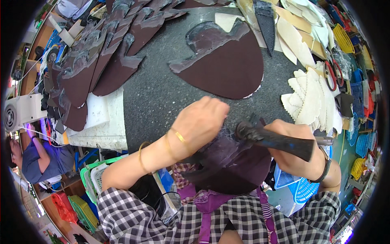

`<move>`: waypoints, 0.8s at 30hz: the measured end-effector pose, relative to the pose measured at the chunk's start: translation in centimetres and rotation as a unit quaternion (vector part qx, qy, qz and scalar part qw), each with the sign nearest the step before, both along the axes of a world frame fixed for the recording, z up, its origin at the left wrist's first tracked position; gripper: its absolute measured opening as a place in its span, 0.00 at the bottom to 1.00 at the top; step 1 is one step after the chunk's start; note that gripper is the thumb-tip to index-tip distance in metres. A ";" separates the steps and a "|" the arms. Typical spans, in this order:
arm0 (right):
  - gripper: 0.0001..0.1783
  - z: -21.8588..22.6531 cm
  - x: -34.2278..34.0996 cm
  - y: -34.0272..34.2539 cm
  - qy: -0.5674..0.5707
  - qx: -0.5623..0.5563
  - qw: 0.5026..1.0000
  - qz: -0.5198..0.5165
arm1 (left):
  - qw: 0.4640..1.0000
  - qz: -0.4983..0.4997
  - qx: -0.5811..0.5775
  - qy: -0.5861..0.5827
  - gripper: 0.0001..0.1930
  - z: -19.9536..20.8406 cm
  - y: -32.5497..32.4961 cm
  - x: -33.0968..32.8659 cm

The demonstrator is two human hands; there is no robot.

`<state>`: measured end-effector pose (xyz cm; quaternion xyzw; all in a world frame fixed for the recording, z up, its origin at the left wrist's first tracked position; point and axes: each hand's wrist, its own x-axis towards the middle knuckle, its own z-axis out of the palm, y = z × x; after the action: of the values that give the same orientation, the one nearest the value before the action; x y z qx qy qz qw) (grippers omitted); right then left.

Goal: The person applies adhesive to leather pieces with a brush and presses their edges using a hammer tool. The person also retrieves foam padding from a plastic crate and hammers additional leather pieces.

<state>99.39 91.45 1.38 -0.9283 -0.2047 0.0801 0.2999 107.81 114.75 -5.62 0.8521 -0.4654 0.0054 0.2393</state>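
Panel of dark brown sheet (pixel 252 164) lies at the worktable's near edge, a greyish band along its upper side; its long axis is hard to tell. From the right hand (pixel 287 142) it sits toward eight o'clock, from the left hand (pixel 203 116) toward five; both are close. The right closes round a dark hammer-like tool (pixel 280 141), its knobbed end toward ten o'clock, just over the panel, its broad end toward four. The left is curled, fingertips hidden, so whether it pinches anything I cannot tell. Beyond, on the worktable (pixel 150 97), are another brown panel (pixel 231 67) at twelve, overlapping brown pieces (pixel 77 83) at ten and cream zigzag-edged pieces (pixel 312 97) near one-thirty.
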 end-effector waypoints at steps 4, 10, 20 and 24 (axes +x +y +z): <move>0.11 -0.4 0.2 -1.0 -0.048 0.017 0.998 -0.028 | 0.992 0.078 -0.033 0.095 0.12 0.9 1.7 -2.4; 0.11 -1.2 1.3 -1.0 -0.045 0.049 0.998 -0.009 | 0.977 0.154 -0.089 0.118 0.09 1.1 2.1 -5.1; 0.10 -0.7 1.3 -1.3 -0.047 0.023 0.999 -0.015 | 0.983 -0.177 0.038 -0.030 0.08 -1.1 -2.2 2.7; 0.09 -1.5 1.2 -1.9 -0.021 -0.027 0.999 -0.018 | 0.984 -0.176 -0.022 0.003 0.09 -1.6 -1.6 3.5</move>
<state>100.57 89.55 -0.12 -0.9410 -0.1921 0.0606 0.2720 111.30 113.16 -7.26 0.7517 -0.6071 -0.0289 0.2561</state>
